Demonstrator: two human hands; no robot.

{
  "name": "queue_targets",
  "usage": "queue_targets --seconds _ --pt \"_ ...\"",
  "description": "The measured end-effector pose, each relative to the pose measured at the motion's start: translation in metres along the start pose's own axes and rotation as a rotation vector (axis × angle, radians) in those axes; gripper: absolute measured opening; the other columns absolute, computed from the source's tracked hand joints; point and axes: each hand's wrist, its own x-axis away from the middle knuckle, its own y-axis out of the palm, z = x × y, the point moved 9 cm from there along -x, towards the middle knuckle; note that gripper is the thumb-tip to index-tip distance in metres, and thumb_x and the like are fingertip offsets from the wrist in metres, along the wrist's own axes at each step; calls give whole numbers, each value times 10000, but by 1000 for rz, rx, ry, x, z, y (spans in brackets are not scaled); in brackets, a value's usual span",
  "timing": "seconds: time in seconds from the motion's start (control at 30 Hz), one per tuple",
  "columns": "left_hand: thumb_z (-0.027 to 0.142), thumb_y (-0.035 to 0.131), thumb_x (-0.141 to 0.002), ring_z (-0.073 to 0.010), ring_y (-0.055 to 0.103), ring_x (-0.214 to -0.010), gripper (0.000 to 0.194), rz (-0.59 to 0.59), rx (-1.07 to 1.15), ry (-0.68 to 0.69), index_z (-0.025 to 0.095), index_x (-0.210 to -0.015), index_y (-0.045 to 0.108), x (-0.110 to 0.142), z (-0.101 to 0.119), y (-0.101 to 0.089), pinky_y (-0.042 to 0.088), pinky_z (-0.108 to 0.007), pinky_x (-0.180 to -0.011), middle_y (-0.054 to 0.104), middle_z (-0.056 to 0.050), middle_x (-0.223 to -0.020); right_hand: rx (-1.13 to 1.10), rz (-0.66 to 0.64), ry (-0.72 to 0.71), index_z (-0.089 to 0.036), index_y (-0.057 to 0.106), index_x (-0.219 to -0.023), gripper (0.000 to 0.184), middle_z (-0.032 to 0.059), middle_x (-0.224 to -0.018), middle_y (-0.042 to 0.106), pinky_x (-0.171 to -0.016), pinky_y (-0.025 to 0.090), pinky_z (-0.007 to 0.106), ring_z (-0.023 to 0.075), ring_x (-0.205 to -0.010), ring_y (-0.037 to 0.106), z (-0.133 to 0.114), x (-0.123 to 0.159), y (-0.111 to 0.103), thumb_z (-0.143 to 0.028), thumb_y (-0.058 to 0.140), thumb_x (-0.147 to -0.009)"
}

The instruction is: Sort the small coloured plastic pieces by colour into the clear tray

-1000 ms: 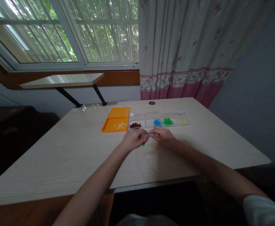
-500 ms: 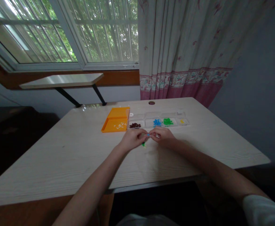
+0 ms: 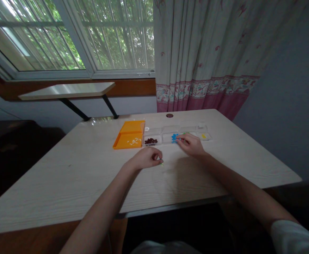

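My left hand (image 3: 149, 157) is low over the desk, its thumb and fingers curled together. A tiny pale green bit (image 3: 162, 164) shows by its fingertips; whether it is held or lies on the desk is unclear. My right hand (image 3: 192, 144) reaches into a clear plastic compartment box, its fingertips closed at the edge of a heap of small blue pieces (image 3: 174, 138). Anything between those fingertips is too small to make out. Behind this hand the green pieces (image 3: 186, 133) are mostly hidden.
Left of the clear box lies an open orange case (image 3: 122, 141) with small white pieces (image 3: 133, 141) inside. Dark brown pieces (image 3: 151, 141) fill one clear compartment, and yellow pieces (image 3: 203, 135) sit in the far right one. A raised shelf (image 3: 69, 90) stands at the desk's back left.
My hands have come apart from the small blue piece they both pinched. The right hand moved right and away to the blue heap; the left dropped slightly lower toward the desk.
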Motion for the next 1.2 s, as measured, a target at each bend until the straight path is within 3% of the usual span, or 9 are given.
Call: queue_targets --seconds 0.37,0.73,0.97,1.07,1.2 --pt "154 561 -680 -72 437 -553 42 10 150 60 132 -713 573 -2 5 5 326 -172 -523 512 24 -615 36 -45 69 -175 657 -851 173 24 -690 631 -593 416 211 104 -605 545 12 1 4 -277 524 -810" --pt "92 538 -616 -72 417 -556 96 48 128 70 129 -704 555 -3 17 1 324 -176 -522 506 23 -633 75 -116 237 -188 652 -867 212 14 -674 597 -578 375 216 114 -605 517 39 3 12 -325 500 -813" --pt "92 551 -625 -83 443 -599 128 166 169 79 122 -740 599 -4 18 -9 339 -179 -534 535 -5 -685 171 -150 315 -203 671 -872 214 9 -649 584 -585 369 223 124 -622 525 56 5 18 -321 505 -805" --pt "93 552 -630 -86 455 -615 142 226 226 51 113 -753 618 -4 15 -14 334 -177 -524 541 -16 -702 147 -162 291 -198 674 -901 224 12 -642 585 -586 375 226 123 -611 522 50 5 19 -307 500 -810" --pt "107 546 -645 -73 429 -570 159 270 349 -27 101 -778 632 -5 6 -13 324 -174 -503 538 -8 -665 -19 -306 200 -186 683 -884 208 9 -632 598 -559 375 210 102 -561 509 25 9 39 -279 518 -798"
